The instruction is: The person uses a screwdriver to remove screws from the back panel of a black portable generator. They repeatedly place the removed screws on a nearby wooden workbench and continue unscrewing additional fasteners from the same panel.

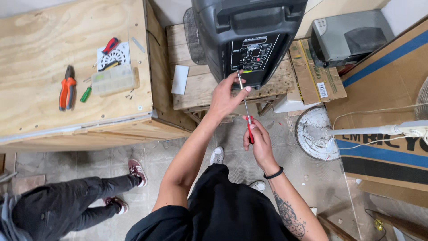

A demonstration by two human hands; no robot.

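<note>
We grip the red-handled long screwdriver (246, 117) with our right hand (257, 142) closed around its handle, while our left hand (226, 96) pinches the steel shaft near its tip. The tip meets the rear control panel of the big black plastic loudspeaker (248, 38), which stands on a slatted wooden pallet table (191, 91).

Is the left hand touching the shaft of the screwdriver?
Touching. In the head view, the left hand pinches the screwdriver shaft between its fingertips, close to the speaker panel; no gap shows.
</note>
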